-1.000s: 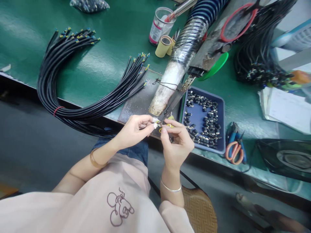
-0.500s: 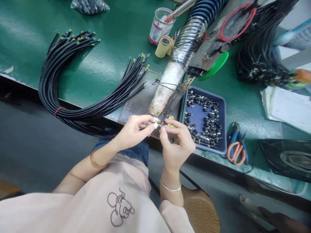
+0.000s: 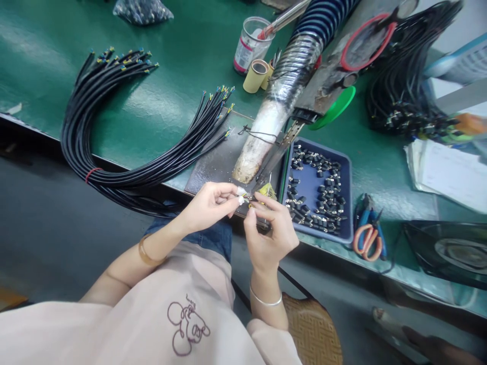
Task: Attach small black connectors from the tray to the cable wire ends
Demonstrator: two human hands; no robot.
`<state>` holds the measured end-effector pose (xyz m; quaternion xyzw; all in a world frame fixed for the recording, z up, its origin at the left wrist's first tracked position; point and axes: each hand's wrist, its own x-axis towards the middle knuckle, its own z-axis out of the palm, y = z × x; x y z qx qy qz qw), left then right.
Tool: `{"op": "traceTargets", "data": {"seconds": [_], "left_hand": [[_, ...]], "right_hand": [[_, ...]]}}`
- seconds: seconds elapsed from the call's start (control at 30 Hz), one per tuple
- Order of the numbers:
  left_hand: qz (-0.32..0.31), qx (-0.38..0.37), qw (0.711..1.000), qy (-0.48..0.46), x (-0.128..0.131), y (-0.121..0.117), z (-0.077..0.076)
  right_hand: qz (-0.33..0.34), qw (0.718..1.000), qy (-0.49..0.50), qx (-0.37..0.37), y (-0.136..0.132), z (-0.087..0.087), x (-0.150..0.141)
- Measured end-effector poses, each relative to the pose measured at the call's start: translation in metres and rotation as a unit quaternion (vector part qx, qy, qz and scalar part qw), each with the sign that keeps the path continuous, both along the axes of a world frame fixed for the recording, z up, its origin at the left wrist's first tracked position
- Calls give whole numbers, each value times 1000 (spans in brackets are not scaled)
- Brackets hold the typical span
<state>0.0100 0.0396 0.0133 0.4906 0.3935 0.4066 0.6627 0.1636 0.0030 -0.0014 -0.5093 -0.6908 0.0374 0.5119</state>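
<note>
Left hand: your left hand (image 3: 213,205) pinches a small wire end (image 3: 246,195) between thumb and forefinger; both tips carry white wrapping.
Right hand: your right hand (image 3: 271,230) is just beside it, fingers bent, thumb and forefinger slightly spread; you cannot tell whether they grip anything.
Wire end: at your left fingertips, over the near edge of the dark plate (image 3: 213,159), mostly hidden by your fingers.
Metal arm: the slim metal arm (image 3: 279,150) slants down from the far right, its tip near your fingertips; contact cannot be told.
Hose: the wrapped hose (image 3: 262,126) runs left of the arm, its mouth just beyond your hands.
Cable bundle: black cables (image 3: 78,129) curve at left, bound by a red tie (image 3: 92,175), coloured wire ends pointing far.
Tray: blue tray (image 3: 310,183) right of the arm, holding black connectors (image 3: 327,200).
Pliers: orange-handled pliers (image 3: 368,239) lie right of the tray.
</note>
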Motion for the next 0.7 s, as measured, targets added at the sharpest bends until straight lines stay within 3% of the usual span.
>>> {"op": "traceTargets", "data": {"seconds": [0.23, 0.43, 0.7], "left_hand": [[-28, 6, 1000, -2, -1, -5, 5], [23, 22, 999, 4, 1, -12, 3], [35, 36, 999, -12, -3, -15, -4]], "right_hand": [[-3, 998, 52, 16, -2, -5, 3], [10, 976, 199, -86, -1, -2, 0], [32, 974, 198, -107, 0, 1, 2]]}}
